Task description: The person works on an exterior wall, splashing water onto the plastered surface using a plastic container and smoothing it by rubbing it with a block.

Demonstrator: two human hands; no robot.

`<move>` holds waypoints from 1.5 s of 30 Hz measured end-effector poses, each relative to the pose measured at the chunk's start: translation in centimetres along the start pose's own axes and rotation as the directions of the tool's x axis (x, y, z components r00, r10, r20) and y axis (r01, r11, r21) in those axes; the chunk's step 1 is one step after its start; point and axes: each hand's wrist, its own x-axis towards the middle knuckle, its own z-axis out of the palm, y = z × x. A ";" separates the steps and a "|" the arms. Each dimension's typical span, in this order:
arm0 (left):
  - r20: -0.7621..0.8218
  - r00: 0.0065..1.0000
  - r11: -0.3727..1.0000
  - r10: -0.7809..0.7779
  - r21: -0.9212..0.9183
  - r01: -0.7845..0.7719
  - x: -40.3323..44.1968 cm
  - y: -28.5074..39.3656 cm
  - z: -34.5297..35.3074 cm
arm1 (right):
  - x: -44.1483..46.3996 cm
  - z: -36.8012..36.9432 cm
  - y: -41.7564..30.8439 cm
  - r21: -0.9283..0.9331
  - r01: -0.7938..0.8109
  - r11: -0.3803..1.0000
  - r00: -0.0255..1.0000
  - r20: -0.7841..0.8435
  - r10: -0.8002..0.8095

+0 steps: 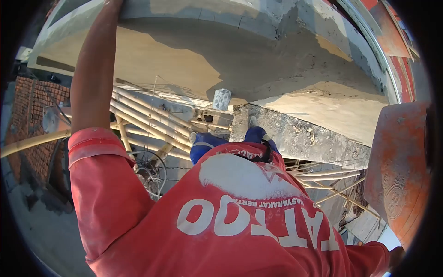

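Observation:
My left arm [94, 69] reaches up across the grey ledge, and its hand lies beyond the top edge of the view. At the lower right, my right arm in a red sleeve [369, 258] ends in a dark bit of my right hand [396, 255]. Its fingers are hidden. Just above it is a curved orange object [397, 180], smeared with grey and marked with an embossed round stamp; its kind is unclear. Ahead of me runs a plastered surface [170, 55], part dark and damp-looking, part pale.
I stand high up, my feet by bamboo poles [152, 120] and a rough concrete ledge [300, 134]. A short grey cylinder [222, 99] stands against the plaster. Below left are a tiled roof [39, 106] and a coil of wire [150, 173]. More bamboo [332, 175] crosses at right.

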 end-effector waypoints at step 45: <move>-0.403 0.680 0.303 0.612 -0.676 -0.672 -26.9 46.2 -11.3 | -26.5 61.3 28.8 0.503 -0.679 -0.535 0.118 0.794 0.596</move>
